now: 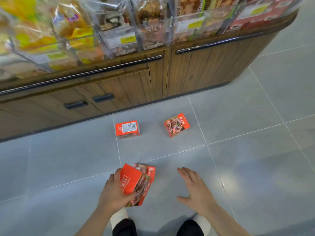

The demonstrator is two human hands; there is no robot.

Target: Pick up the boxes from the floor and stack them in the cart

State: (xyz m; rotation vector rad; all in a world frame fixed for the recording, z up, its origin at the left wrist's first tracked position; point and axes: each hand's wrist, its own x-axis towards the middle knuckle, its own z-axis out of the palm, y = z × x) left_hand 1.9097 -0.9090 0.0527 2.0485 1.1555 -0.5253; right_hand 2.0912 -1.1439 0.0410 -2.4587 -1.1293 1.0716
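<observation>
Looking down from the head view, the left hand [113, 190] grips a red box [132, 180] from its side, with the fingers curled around it and the thumb on the near face. A second red box [148, 170] lies just behind the held one and touches it; I cannot tell if the hand holds this one too or if it rests on the floor [255, 167]. The right hand [196, 189] hovers over the grey tiles with the fingers straight and spread, holding nothing, and it is well apart from the left hand. Two more red boxes are on the floor farther from the person, between the hands and the cabinet [129, 82]. The box with the barcode [127, 128] lies on a tile seam, near the dark base of the cabinet. The box with the food picture [177, 125] lies to its right, turned at an angle, and the two are apart from each other. The wooden cabinet has dark handles and a dark rail along its front edge, and on top of it stand clear bins with snack packets [68, 31] and yellow price tags. At the bottom edge the person's white shoes [119, 217] and dark trousers are visible.
</observation>
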